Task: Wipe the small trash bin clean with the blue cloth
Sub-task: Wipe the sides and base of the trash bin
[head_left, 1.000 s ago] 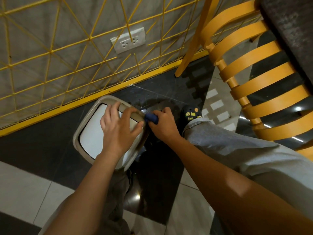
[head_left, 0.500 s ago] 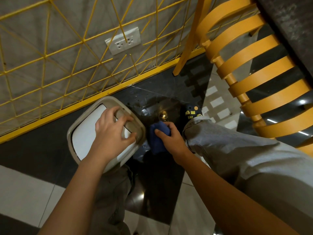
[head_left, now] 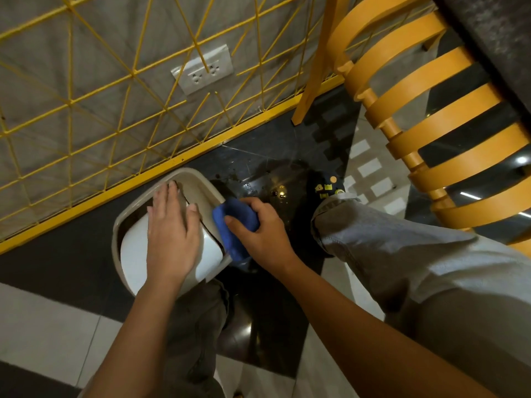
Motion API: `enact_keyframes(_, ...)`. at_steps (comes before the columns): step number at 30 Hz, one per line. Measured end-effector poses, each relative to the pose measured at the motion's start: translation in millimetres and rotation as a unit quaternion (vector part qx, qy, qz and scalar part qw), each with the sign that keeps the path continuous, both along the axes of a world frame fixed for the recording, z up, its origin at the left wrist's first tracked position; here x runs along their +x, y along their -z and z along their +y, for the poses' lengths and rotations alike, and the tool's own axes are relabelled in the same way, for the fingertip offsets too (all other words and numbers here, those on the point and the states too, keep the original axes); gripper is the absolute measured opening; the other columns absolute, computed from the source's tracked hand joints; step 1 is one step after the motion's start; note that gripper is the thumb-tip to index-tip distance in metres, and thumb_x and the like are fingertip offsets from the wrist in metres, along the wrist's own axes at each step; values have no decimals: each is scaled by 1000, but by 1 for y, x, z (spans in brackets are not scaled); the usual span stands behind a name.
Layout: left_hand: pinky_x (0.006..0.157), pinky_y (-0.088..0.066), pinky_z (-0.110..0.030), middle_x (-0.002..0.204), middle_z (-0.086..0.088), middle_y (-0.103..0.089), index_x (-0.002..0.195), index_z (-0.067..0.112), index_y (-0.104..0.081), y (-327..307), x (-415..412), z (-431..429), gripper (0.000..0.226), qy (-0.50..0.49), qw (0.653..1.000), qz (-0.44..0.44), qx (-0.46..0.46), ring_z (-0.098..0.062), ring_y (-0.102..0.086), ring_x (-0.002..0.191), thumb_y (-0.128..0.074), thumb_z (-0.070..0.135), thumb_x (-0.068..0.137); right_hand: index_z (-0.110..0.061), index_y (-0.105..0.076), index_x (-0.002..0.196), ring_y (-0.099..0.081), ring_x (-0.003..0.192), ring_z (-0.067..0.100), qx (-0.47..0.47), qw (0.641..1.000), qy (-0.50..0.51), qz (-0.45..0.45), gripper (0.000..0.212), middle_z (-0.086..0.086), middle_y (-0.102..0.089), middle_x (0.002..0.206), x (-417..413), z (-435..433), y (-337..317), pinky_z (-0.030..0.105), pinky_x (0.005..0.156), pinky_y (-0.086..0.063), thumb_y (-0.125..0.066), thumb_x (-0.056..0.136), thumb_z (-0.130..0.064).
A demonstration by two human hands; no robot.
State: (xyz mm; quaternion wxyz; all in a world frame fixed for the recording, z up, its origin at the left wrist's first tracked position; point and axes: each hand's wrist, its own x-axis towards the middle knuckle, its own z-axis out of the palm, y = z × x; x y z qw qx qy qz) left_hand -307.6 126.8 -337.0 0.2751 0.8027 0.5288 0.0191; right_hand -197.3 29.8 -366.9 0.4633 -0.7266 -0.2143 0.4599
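At centre left of the frame, on the dark floor just beside the yellow rail point(head_left: 86, 205): the small trash bin point(head_left: 115, 239). Resting flat on its white lid point(head_left: 132, 254) with the left hand point(head_left: 172, 237), fingers point(head_left: 165, 196) straight and close together. Gripping the blue cloth point(head_left: 232, 222) in the right hand point(head_left: 258, 234), fingers curled round it, thumb on top; cloth touching the right rim of the bin. Yellow chair point(head_left: 465, 168) at upper right.

The light is dim. Small bright lights shine off the dark floor point(head_left: 253, 168), and straight lines bend near the edges.
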Motion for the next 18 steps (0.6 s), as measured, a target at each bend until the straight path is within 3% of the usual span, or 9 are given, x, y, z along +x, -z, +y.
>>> enact_keyframes(3,116,1,-34,156,-13,-12,146,5,-13,10,-2,-4,53,24,997,64,38,-24,-3,145,-21,29,100,-16,-52,122,-50,103,11,-42,999,-23,-24,38,7,-49,121,-8,1,7,13,82,-37,-62,87,-28)
enact_keyframes(7,116,1,-33,155,-16,-13,146,2,-16,14,-5,-5,63,37,994,88,51,-27,-3,144,-11,35,92,-16,-51,124,-45,100,8,-81,996,-32,-28,36,8,-45,125,-8,5,12,18,85,-36,-59,89,-25)
enact_keyframes(12,115,3,-31,155,-14,-14,146,3,-17,16,-3,-6,63,41,991,102,71,-26,-2,144,-10,35,92,-17,-56,116,-53,98,11,-37,998,-35,-25,32,6,-51,116,-8,1,4,21,85,-45,-62,87,-27)
enact_keyframes(18,116,4,-31,156,-12,-12,146,4,-16,15,-2,-9,63,40,992,100,71,-24,-2,145,-9,36,91,-14,-56,116,-53,99,11,-5,1000,-18,-18,32,6,-53,116,-10,5,3,12,82,-42,-62,86,-25)
